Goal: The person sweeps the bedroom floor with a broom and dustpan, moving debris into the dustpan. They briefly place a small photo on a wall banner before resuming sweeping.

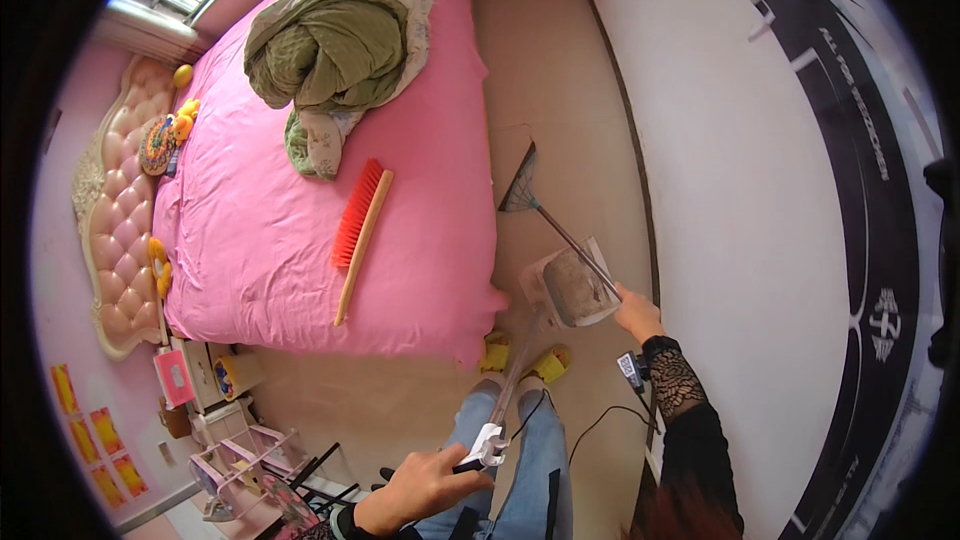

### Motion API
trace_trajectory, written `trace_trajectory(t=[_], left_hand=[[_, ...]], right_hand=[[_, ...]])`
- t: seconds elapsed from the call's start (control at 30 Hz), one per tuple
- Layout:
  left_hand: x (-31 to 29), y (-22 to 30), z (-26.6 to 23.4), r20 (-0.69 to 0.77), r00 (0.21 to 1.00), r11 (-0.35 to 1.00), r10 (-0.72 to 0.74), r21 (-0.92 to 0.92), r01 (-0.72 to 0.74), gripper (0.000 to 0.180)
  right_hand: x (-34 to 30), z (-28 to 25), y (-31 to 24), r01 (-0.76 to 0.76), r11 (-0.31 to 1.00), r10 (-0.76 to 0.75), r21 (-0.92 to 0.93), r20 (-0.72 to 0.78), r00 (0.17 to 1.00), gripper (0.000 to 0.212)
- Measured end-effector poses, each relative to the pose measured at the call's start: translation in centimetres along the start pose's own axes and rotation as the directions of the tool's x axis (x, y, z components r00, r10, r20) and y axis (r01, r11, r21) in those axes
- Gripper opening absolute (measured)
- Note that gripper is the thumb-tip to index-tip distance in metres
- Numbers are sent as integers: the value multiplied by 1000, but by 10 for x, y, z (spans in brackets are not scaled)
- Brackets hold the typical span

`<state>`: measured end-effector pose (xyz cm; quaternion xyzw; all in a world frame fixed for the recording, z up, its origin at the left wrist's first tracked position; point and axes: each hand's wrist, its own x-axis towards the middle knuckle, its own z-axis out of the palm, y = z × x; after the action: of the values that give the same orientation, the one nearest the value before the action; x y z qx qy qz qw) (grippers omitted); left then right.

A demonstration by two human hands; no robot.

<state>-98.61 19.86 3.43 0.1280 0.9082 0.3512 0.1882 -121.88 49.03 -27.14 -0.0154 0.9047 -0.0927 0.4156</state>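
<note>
My right hand [638, 314] is closed round the dark handle of a broom [519, 188], whose flat triangular head touches the floor beside the bed. With its fingers wrapped round the top of a long, clear-looking handle, my left hand [432, 486] holds a dustpan [575, 288]. The pan rests on the floor in front of my feet, and some greyish dirt seems to lie in it. The broom's handle passes over the pan. Yellow slippers [549, 364] are on my feet, just behind the pan.
A bed with a pink sheet [430, 210] borders the floor strip on the left; a red-bristled brush [359, 230] and a crumpled green quilt [335, 45] lie on it. The white wall [730, 170] stands at right. A black cable [608, 410] trails near my right leg.
</note>
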Motion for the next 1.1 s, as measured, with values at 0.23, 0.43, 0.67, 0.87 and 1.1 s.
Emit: trace_trajectory(t=[0.23, 0.43, 0.67, 0.87, 1.1], left_hand=[[-59, 4, -1, 48, 998, 999, 29, -19, -28, 24], [-124, -4, -27, 96, 993, 995, 72, -73, -65, 20], [-202, -37, -63, 130, 985, 991, 111, -89, -100, 20], [-234, -47, -82, 149, 973, 983, 177, -75, -167, 16], [-246, -50, -88, 124, 991, 991, 43, -135, -26, 8]], right_hand=[[-96, 37, 64, -130, 986, 135, -104, 44, 990, 64], [-170, 85, 69, -248, 964, 255, -92, 69, 965, 66], [-255, 175, 53, -392, 918, 391, 50, 32, 920, 61], [-335, 246, 51, -525, 837, 519, 155, 77, 851, 59], [-433, 327, 31, -552, 793, 542, 258, 114, 833, 59]])
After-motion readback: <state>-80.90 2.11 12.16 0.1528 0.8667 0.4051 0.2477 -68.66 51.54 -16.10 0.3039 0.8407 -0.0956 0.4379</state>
